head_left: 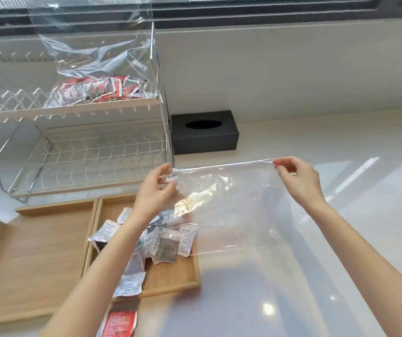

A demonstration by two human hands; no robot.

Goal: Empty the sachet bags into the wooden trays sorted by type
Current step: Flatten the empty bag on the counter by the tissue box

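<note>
My left hand [155, 190] and my right hand [297, 177] pinch the two top corners of a clear plastic bag [238, 210], which hangs stretched between them with nothing visible inside. Below it, the right wooden tray [170, 280] holds several white and silver sachets [168, 242]. The left wooden tray [34, 259] shows only bare wood. A second clear bag [93, 57] with red sachets [97, 90] lies on the upper shelf of the dish rack. One red sachet [119, 323] lies on the counter in front of the trays.
A white wire dish rack [93, 156] stands behind the trays. A black tissue box [203, 132] sits against the wall to its right. The glossy white counter [340, 263] stretches out to the right.
</note>
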